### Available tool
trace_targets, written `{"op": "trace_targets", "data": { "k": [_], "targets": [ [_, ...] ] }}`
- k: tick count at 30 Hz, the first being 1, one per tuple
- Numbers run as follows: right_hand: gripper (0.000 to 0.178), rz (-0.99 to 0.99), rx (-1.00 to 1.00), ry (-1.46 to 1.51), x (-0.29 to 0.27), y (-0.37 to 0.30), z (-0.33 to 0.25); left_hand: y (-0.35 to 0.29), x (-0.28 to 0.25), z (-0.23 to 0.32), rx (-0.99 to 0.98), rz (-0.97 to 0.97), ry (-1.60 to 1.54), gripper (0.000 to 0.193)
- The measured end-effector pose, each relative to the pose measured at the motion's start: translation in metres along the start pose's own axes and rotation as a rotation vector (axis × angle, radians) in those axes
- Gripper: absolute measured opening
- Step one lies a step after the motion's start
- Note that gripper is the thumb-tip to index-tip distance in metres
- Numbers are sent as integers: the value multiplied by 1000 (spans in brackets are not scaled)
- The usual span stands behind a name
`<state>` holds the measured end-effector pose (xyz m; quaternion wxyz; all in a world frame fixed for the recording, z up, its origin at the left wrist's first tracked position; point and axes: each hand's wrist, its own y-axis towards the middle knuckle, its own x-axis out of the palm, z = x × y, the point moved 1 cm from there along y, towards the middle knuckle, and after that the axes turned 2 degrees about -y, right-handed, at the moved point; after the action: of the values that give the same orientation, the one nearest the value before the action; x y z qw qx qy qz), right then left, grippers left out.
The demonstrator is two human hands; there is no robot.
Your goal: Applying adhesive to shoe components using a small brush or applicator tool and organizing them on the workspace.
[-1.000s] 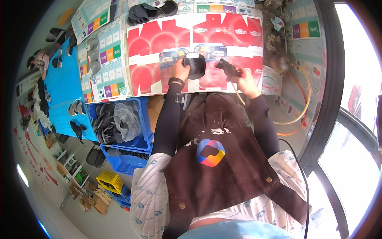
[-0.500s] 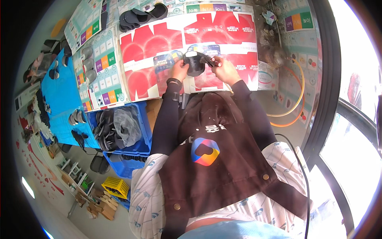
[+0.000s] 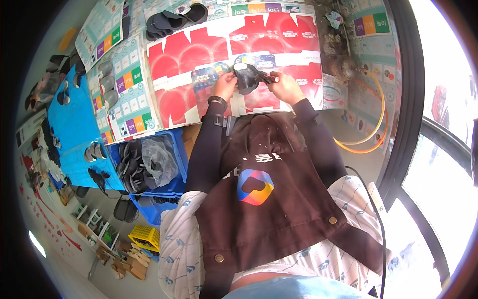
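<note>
Black curved piece is up off or on the red printed sheet, can't tell which, mid-counter in front of the wearer. L hand pinches its left edge; R hand grips a dark hand tool at its right edge, contact unclear. Prob. best: L fingertips on the rim only, well off the tool's tip; piece steady, tool angle const., light even passes; turn the piece vs. twisting the R wrist. Yellow hose, far right, wants slack, no snags. Grey stack, sheet's far edge, looks OK there.
</note>
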<state>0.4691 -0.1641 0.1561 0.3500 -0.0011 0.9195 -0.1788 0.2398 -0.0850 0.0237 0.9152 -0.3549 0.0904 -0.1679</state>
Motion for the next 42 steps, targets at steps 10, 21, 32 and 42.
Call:
{"op": "trace_targets", "data": {
  "k": [10,21,32,42],
  "targets": [
    [36,-12,191,-59,-10,1,1,1,-3,4,15,-29,5,40],
    [36,-84,33,119,-5,2,-8,3,-9,-4,21,-26,-17,42],
    [38,-261,81,4,-3,-3,-10,4,-10,-8,16,-31,-5,43],
    [34,-311,201,191,5,-21,-5,1,-4,-3,4,-41,-45,41]
  ]
}}
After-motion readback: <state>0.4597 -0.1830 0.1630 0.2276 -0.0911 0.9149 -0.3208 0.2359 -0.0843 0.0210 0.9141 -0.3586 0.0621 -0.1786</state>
